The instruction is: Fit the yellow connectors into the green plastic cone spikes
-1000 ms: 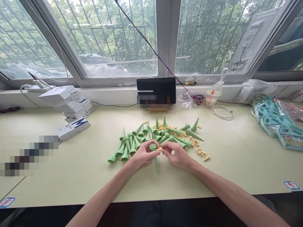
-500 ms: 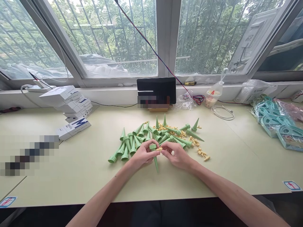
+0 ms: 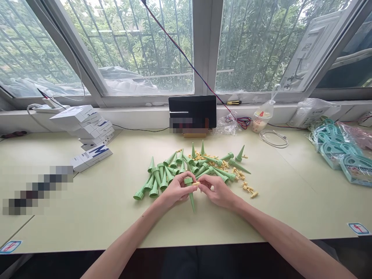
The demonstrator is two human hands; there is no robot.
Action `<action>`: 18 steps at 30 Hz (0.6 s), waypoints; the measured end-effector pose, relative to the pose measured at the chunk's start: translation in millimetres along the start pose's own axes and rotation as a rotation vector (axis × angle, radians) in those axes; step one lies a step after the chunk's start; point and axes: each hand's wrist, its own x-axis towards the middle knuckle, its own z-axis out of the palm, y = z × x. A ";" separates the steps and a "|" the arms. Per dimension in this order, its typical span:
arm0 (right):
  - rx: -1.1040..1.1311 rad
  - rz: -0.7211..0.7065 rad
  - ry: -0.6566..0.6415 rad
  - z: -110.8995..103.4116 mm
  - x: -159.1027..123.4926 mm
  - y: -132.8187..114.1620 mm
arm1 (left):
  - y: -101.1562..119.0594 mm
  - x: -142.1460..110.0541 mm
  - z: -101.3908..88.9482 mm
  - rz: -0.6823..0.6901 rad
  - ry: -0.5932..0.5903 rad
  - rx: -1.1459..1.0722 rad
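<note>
My left hand [image 3: 178,188] is closed around a green plastic plant-watering spike [image 3: 191,201], its ribbed cap up and its pointed tip slanting down toward the table. At the spike's side, just below the cap, sits a small yellow plastic valve [image 3: 195,184]. The fingertips of my right hand [image 3: 216,190] pinch the valve's outer end. Behind both hands lies a pile of green spikes [image 3: 162,174], some standing on their caps, most lying down. Small yellow valves [image 3: 249,190] are scattered among the pile and to its right.
A dark-screened tablet [image 3: 192,112] leans by the window. White boxes [image 3: 91,157] are stacked at the left. At the right are a bagged cup [image 3: 261,118], a coiled white cable [image 3: 273,138] and teal plastic items [image 3: 343,151] in clear wrap. The table [image 3: 247,228] ends just in front of me.
Almost nothing differs. Both hands keep the same hold on the spike and the valve, and the view has shifted very slightly.
</note>
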 end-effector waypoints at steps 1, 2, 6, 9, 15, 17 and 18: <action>-0.002 0.002 0.000 0.0 -0.1 0.1 | 0.1 0.0 0.1 -0.003 0.000 0.001; 0.001 0.003 0.000 0.1 -0.1 0.3 | 0.1 0.1 0.2 -0.005 -0.001 0.002; 0.005 0.002 0.000 0.4 0.1 0.4 | -0.2 0.0 0.3 -0.002 -0.007 0.001; 0.000 0.008 -0.003 0.3 0.2 -0.7 | -0.5 0.0 0.1 0.001 -0.006 0.008; 0.002 0.008 -0.005 0.1 0.0 -2.3 | 0.6 -0.6 0.5 -0.008 0.002 0.013; -0.010 0.008 -0.008 0.0 0.2 -1.9 | 1.0 -0.7 0.9 -0.012 0.004 0.011; -0.013 0.010 -0.009 -0.1 0.4 -1.5 | 1.1 -0.7 1.0 -0.014 0.002 0.009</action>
